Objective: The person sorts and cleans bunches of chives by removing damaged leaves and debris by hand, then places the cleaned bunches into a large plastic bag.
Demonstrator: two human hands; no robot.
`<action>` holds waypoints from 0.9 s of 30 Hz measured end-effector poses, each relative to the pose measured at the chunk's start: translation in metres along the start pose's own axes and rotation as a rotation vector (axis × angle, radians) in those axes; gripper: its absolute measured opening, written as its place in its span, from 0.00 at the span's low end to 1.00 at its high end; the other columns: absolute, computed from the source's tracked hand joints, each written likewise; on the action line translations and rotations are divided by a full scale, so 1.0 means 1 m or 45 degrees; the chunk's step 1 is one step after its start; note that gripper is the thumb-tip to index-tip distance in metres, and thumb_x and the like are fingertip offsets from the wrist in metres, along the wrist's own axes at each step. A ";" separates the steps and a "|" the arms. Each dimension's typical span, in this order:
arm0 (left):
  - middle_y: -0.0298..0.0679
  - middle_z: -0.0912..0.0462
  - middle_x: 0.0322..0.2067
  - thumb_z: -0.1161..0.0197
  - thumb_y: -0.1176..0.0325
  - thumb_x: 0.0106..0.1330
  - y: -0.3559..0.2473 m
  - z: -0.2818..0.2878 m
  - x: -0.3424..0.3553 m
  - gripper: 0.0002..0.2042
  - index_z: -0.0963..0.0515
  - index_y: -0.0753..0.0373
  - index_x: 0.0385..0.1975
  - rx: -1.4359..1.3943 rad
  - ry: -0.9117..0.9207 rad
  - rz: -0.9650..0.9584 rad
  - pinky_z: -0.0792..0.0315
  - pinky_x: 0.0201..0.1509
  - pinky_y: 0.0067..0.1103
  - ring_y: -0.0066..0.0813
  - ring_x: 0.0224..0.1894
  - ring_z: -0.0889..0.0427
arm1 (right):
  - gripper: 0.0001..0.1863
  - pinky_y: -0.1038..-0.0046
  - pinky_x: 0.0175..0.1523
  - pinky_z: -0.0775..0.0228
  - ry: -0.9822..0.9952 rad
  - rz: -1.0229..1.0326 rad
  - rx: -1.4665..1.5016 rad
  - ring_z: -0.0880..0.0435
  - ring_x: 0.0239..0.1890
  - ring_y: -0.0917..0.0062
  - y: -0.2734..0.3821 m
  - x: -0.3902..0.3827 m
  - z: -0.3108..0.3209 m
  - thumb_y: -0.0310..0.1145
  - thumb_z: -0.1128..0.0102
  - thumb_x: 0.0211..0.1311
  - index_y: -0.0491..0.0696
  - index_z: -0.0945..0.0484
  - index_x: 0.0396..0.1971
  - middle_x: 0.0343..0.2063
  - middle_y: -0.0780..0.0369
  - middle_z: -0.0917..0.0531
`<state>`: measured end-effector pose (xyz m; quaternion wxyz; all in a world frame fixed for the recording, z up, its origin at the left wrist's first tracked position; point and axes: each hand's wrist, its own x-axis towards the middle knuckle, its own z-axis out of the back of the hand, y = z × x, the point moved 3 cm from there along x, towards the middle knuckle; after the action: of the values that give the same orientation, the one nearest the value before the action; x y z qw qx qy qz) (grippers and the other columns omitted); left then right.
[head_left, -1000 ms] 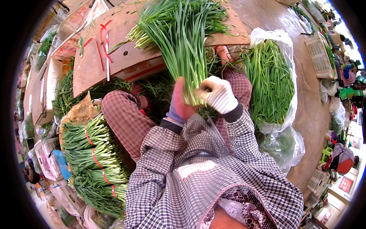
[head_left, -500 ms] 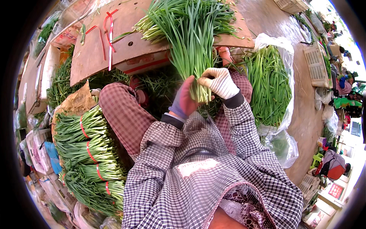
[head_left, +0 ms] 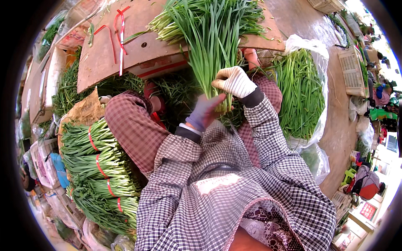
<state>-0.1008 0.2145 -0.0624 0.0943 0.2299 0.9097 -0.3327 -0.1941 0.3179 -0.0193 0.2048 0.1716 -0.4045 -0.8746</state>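
A bunch of garlic chives slopes down from the board, leaves at the top and pale stalk ends toward me. My left hand, in a purplish glove and slightly blurred, is closed round the stalks near their lower ends, thumb across the front. In a white striped glove, my right hand pinches the stalks just above it, on the right edge of the bunch. Its fingertips are partly hidden. More loose chives lie behind the bunch on the brown board.
Red ties lie on the board's left. Bundled chives with red bands are stacked at my left. To my right, a clear plastic bag holds loose chives. Beyond it stands a pale crate. Loose greens lie beneath the board.
My left hand has slid lower on the stalks, its upright thumb now lying across them. My right hand has moved slightly left, and the bunch looks narrower at the grip.
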 end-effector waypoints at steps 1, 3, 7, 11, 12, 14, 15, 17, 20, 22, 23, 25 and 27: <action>0.42 0.21 0.42 0.45 0.64 0.66 0.002 0.002 0.001 0.17 0.31 0.66 0.52 -0.040 0.011 0.040 0.22 0.46 0.35 0.34 0.42 0.19 | 0.12 0.71 0.32 0.27 0.006 0.008 -0.015 0.19 0.22 0.68 0.000 0.002 0.000 0.38 0.35 0.45 0.43 0.19 0.23 0.19 0.55 0.19; 0.44 0.21 0.42 0.47 0.69 0.65 0.006 0.007 0.003 0.16 0.31 0.69 0.51 -0.120 0.037 0.120 0.22 0.47 0.35 0.36 0.42 0.19 | 0.12 0.71 0.31 0.27 -0.032 0.030 -0.014 0.19 0.21 0.70 0.003 0.005 -0.001 0.37 0.35 0.45 0.43 0.19 0.23 0.18 0.55 0.20; 0.52 0.22 0.44 0.50 0.71 0.62 0.012 0.011 0.002 0.18 0.31 0.75 0.50 -0.193 0.043 0.142 0.24 0.50 0.40 0.42 0.45 0.20 | 0.10 0.75 0.28 0.28 -0.257 0.104 0.218 0.22 0.20 0.79 0.008 0.014 0.014 0.34 0.35 0.50 0.41 0.19 0.24 0.18 0.58 0.19; 0.58 0.30 0.55 0.58 0.62 0.66 0.020 0.025 0.010 0.25 0.38 0.75 0.58 -0.492 0.164 0.182 0.40 0.64 0.48 0.54 0.58 0.30 | 0.08 0.82 0.24 0.32 -0.588 0.103 0.190 0.25 0.18 0.87 0.014 0.006 0.042 0.31 0.37 0.54 0.42 0.17 0.31 0.19 0.64 0.18; 0.57 0.30 0.55 0.58 0.61 0.67 0.019 0.022 0.010 0.26 0.38 0.75 0.58 -0.521 0.155 0.175 0.40 0.64 0.49 0.54 0.58 0.30 | 0.07 0.84 0.21 0.35 -0.617 0.078 0.271 0.27 0.16 0.89 0.009 -0.002 0.046 0.30 0.38 0.56 0.41 0.17 0.31 0.20 0.65 0.18; 0.56 0.29 0.55 0.58 0.59 0.67 0.017 0.015 0.011 0.26 0.39 0.74 0.59 -0.578 0.140 0.166 0.39 0.63 0.50 0.53 0.58 0.30 | 0.07 0.78 0.31 0.28 -0.657 -0.012 0.243 0.20 0.24 0.82 -0.005 -0.019 0.052 0.30 0.36 0.53 0.40 0.19 0.28 0.22 0.61 0.16; 0.55 0.29 0.55 0.59 0.56 0.68 0.014 0.013 0.009 0.27 0.39 0.72 0.59 -0.589 0.147 0.151 0.39 0.62 0.52 0.53 0.58 0.30 | 0.06 0.78 0.31 0.27 -0.624 -0.044 0.223 0.19 0.24 0.81 -0.013 -0.027 0.050 0.28 0.36 0.53 0.41 0.18 0.28 0.22 0.60 0.16; 0.55 0.29 0.55 0.60 0.55 0.69 0.015 0.015 0.010 0.28 0.39 0.72 0.60 -0.578 0.143 0.155 0.39 0.62 0.51 0.53 0.57 0.29 | 0.08 0.75 0.30 0.28 -0.315 -0.143 -0.043 0.19 0.21 0.75 -0.021 -0.045 0.047 0.32 0.36 0.53 0.42 0.18 0.26 0.20 0.56 0.18; 0.55 0.28 0.54 0.60 0.53 0.69 0.014 0.014 0.011 0.28 0.38 0.71 0.59 -0.603 0.169 0.172 0.39 0.62 0.51 0.52 0.56 0.28 | 0.10 0.71 0.29 0.28 -0.181 -0.169 -0.299 0.20 0.21 0.68 -0.027 -0.070 0.035 0.35 0.36 0.51 0.42 0.19 0.23 0.18 0.55 0.20; 0.54 0.28 0.54 0.60 0.52 0.69 0.011 0.008 0.009 0.28 0.38 0.71 0.59 -0.618 0.170 0.186 0.40 0.63 0.52 0.52 0.56 0.28 | 0.09 0.71 0.31 0.27 -0.334 -0.042 -0.168 0.19 0.24 0.67 -0.024 -0.074 0.029 0.34 0.35 0.48 0.44 0.19 0.24 0.20 0.57 0.19; 0.52 0.27 0.54 0.60 0.49 0.69 0.010 0.010 0.008 0.28 0.36 0.67 0.59 -0.625 0.221 0.163 0.37 0.61 0.51 0.49 0.55 0.26 | 0.09 0.71 0.31 0.27 -0.368 0.028 -0.112 0.19 0.24 0.68 -0.014 -0.069 0.025 0.34 0.35 0.48 0.44 0.19 0.25 0.21 0.57 0.19; 0.49 0.27 0.54 0.59 0.46 0.69 0.010 0.011 0.010 0.29 0.35 0.64 0.58 -0.604 0.248 0.109 0.34 0.59 0.50 0.47 0.55 0.26 | 0.11 0.72 0.32 0.26 -0.409 0.101 -0.160 0.19 0.25 0.68 0.003 -0.060 0.018 0.36 0.34 0.45 0.47 0.19 0.29 0.23 0.58 0.19; 0.45 0.26 0.54 0.57 0.42 0.68 0.006 0.006 0.005 0.29 0.33 0.59 0.58 -0.528 0.155 0.034 0.30 0.55 0.48 0.43 0.54 0.24 | 0.15 0.68 0.34 0.26 -0.364 0.152 -0.353 0.18 0.28 0.66 0.017 -0.047 0.009 0.40 0.33 0.45 0.48 0.20 0.32 0.24 0.58 0.19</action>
<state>-0.1020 0.2168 -0.0722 0.0888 0.2372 0.9596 -0.1227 -0.1538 0.3371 0.0059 0.2183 -0.0084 -0.3145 -0.9238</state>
